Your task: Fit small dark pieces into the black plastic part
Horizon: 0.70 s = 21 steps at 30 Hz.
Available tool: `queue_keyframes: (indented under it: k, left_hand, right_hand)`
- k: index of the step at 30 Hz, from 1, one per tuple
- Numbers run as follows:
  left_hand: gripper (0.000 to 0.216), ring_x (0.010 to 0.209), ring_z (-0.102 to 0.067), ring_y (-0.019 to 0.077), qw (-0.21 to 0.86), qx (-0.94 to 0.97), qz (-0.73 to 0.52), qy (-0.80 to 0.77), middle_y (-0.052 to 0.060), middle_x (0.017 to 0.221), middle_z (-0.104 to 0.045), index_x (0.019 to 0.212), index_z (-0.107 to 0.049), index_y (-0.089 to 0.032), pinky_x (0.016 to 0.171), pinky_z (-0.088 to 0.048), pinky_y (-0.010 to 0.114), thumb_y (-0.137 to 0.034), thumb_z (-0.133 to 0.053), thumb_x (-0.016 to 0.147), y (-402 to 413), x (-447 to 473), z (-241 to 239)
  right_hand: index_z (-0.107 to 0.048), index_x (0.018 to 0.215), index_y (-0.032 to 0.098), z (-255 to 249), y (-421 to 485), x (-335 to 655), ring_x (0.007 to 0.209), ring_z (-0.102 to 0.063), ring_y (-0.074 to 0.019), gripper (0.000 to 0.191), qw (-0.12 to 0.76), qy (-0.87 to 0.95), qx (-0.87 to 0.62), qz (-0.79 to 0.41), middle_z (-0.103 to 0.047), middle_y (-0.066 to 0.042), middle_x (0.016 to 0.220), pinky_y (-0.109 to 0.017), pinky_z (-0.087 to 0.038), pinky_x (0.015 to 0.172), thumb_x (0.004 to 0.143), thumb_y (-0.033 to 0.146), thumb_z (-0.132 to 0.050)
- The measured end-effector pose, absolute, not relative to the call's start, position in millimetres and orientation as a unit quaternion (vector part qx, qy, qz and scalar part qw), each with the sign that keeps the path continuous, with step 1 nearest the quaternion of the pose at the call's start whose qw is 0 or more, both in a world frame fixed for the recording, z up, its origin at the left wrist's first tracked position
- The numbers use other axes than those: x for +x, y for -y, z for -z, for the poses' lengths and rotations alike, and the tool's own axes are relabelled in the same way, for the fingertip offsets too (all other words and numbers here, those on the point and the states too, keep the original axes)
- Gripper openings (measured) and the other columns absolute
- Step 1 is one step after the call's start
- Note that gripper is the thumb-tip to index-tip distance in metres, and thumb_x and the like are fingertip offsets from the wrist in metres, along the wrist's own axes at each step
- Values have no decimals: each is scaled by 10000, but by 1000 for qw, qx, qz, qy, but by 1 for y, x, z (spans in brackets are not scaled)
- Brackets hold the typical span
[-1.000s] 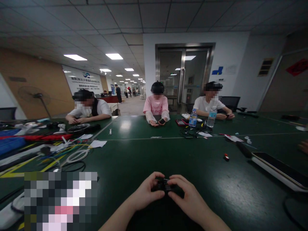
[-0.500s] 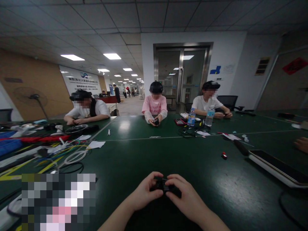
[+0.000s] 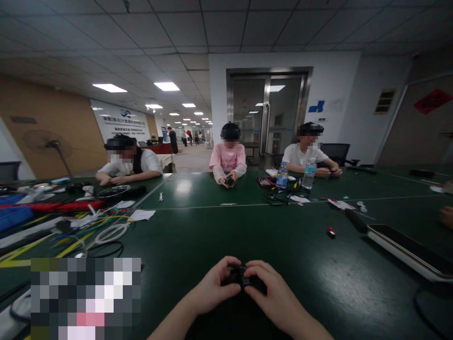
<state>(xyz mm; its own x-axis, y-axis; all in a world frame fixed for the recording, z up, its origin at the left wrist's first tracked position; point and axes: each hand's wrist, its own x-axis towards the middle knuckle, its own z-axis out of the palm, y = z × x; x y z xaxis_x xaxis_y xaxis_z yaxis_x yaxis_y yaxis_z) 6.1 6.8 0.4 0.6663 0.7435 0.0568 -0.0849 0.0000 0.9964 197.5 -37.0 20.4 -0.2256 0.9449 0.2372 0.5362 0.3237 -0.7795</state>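
Note:
A small black part (image 3: 239,275) sits between both of my hands, low over the near edge of the dark green table (image 3: 219,231). My left hand (image 3: 214,285) pinches its left side with thumb and fingers. Its right side is covered by my right hand (image 3: 272,293), whose fingers curl over it. Most of the part is hidden by my fingers, so its shape is unclear.
A heap of cables and tools (image 3: 81,222) lies at the left. A tablet (image 3: 406,248) lies at the right, a small red item (image 3: 331,232) beside it. Two water bottles (image 3: 282,174) stand far across, where three people sit working. Another person's hand (image 3: 446,215) shows at the right edge.
My hands stay closed on the black part and have barely shifted. The view has tilted down slightly, so the scene sits a little lower in the frame.

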Motion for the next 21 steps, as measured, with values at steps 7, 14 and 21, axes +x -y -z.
queue_keyframes:
  k: [7, 14, 21]
  left_hand:
    - [465, 788, -561, 149, 653, 638, -296, -282, 20, 931, -595, 1136, -440, -213, 658, -362, 242, -213, -693, 746, -7, 4, 0]
    - [465, 778, -567, 146, 658, 631, -282, -299, 27, 942, -606, 1163, -424, -214, 652, -359, 240, -221, -670, 769, -8, 2, 2]
    - [409, 718, -559, 119, 665, 619, -280, -310, 17, 885, -610, 1119, -446, -177, 636, -363, 231, -174, -658, 770, -8, 3, -2]
  right_hand:
    - [-625, 951, 217, -20, 23, 220, 981, -601, -247, 331, 566, 546, -491, -376, -662, -75, 1029, -414, -461, 890, 728, 462, -639]
    - [-636, 913, 247, -22, 20, 232, 937, -609, -241, 411, 665, 418, -459, -415, -686, -33, 925, -408, -473, 866, 598, 481, -760]
    - [-663, 905, 260, -25, 21, 236, 920, -610, -228, 374, 704, 349, -415, -458, -689, -25, 923, -385, -489, 823, 581, 393, -796]
